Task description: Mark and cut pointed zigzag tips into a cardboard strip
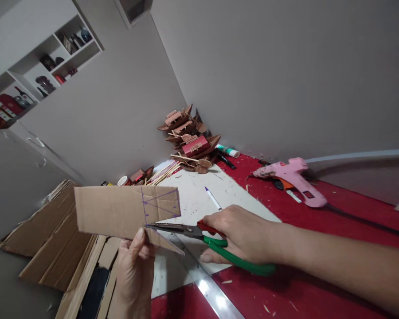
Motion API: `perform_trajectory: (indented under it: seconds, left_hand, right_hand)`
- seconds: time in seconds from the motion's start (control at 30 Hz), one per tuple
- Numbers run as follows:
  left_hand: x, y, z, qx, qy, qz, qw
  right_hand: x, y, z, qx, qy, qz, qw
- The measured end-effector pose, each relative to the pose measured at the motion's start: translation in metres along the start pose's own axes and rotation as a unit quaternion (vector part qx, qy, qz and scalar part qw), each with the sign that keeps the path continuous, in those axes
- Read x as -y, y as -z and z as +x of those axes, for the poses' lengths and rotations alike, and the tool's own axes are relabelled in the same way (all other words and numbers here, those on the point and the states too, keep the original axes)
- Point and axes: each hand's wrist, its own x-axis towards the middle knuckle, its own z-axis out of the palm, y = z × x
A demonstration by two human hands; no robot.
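A piece of brown cardboard (111, 210) with purple pen lines at its right end is pinched at its lower edge by my left hand (136, 261), thumb in front. My right hand (242, 235) grips the scissors (189, 230), which have red and green handles. The scissor blades lie across the cardboard, their tips near the purple vertical line. Below the blades a narrow cut strip (166, 243) angles down to the right, partly separated from the rest. Some of the right fingers are hidden behind the handles.
A white board (193, 195) lies on the red tabletop (252, 292), with a pen (213, 198) and a metal ruler (209, 290). Cardboard sheets (60, 243) lean at left. Model boats (189, 137) are stacked in the corner. A pink glue gun (292, 177) with a cord lies at right.
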Motion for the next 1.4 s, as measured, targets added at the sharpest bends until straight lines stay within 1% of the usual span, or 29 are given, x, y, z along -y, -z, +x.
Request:
perform_trajectory:
  seconds: [0.13, 0.23, 0.3, 0.4, 0.53, 0.67, 0.73, 0.8, 0.9, 1.0, 1.27, 1.4]
  left_hand:
    - [0.0, 0.0, -0.001, 0.001, 0.03, -0.026, 0.999]
    - [-0.002, 0.0, 0.002, -0.015, 0.063, -0.046, 0.997]
    - [-0.006, 0.002, 0.006, -0.031, 0.068, -0.055, 0.996]
    - [-0.016, 0.008, 0.012, -0.039, 0.033, -0.059, 0.997]
    - [-0.029, 0.018, 0.018, -0.016, -0.028, -0.041, 0.999]
    - [-0.036, 0.026, 0.022, 0.01, -0.08, 0.005, 0.997]
    - [-0.038, 0.029, 0.023, 0.015, -0.089, 0.026, 0.996]
    - [-0.038, 0.031, 0.023, 0.019, -0.094, 0.044, 0.994]
    - [-0.035, 0.032, 0.023, 0.024, -0.095, 0.067, 0.993]
    - [-0.031, 0.031, 0.022, 0.026, -0.089, 0.087, 0.992]
    - [-0.03, 0.029, 0.022, 0.036, -0.097, 0.127, 0.986]
    - [-0.03, 0.033, 0.023, 0.05, -0.104, 0.145, 0.983]
  right_hand:
    - [-0.001, 0.0, 0.001, -0.005, 0.015, 0.007, 1.0]
    - [-0.003, 0.0, 0.002, -0.005, 0.013, 0.0, 1.0]
    - [-0.004, 0.0, 0.003, -0.006, 0.005, -0.011, 1.0]
    - [-0.006, 0.0, 0.005, -0.015, 0.0, -0.025, 1.0]
    - [-0.011, -0.001, 0.009, -0.015, 0.002, -0.005, 1.0]
    - [-0.016, -0.001, 0.009, -0.028, -0.002, 0.061, 0.998]
    - [-0.018, -0.001, 0.008, -0.039, 0.002, 0.106, 0.994]
    - [-0.019, -0.001, 0.007, -0.042, 0.023, 0.149, 0.988]
    - [-0.017, 0.0, 0.005, -0.012, 0.08, 0.189, 0.979]
    - [-0.014, 0.0, 0.004, 0.03, 0.099, 0.184, 0.977]
    - [-0.011, 0.001, 0.006, 0.091, 0.029, 0.128, 0.987]
    - [-0.007, 0.0, 0.005, 0.11, 0.016, 0.131, 0.985]
